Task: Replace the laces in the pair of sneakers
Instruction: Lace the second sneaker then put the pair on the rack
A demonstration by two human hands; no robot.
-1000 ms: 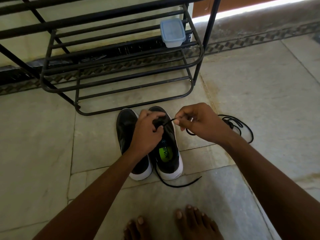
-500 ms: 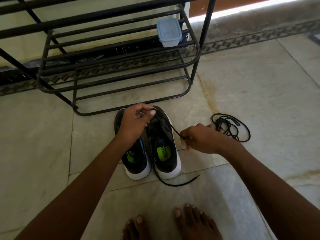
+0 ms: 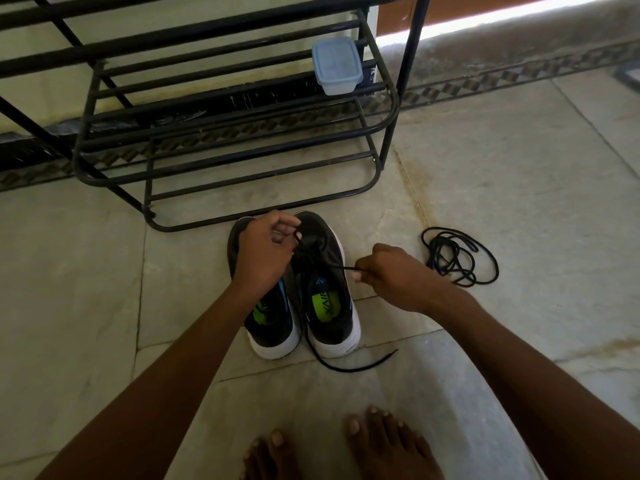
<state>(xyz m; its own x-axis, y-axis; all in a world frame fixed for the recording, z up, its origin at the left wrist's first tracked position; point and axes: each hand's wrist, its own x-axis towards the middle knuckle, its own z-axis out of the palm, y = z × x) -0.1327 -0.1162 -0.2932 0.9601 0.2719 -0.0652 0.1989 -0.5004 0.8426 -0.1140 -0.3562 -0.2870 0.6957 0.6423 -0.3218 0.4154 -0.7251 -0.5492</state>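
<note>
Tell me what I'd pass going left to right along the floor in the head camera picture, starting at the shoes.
left sneaker → right sneaker → right hand pinching the lace → loose coil of black lace.

head cam | 1 view | looks forward-down, wide-angle | near floor [image 3: 519, 168] by own feet [image 3: 381, 441]

Overall dim, flat indoor light w/ a greenish cast. Only bright source you've got is the blown-out strip [image 3: 485, 19] top right, clipped to white. Shadows on the floor [image 3: 519, 168] are soft and faint. Wide-angle bends the rack [image 3: 221, 140] bars near the edges. Center reasonably sharp, corners softer, slight compression smear.
</note>
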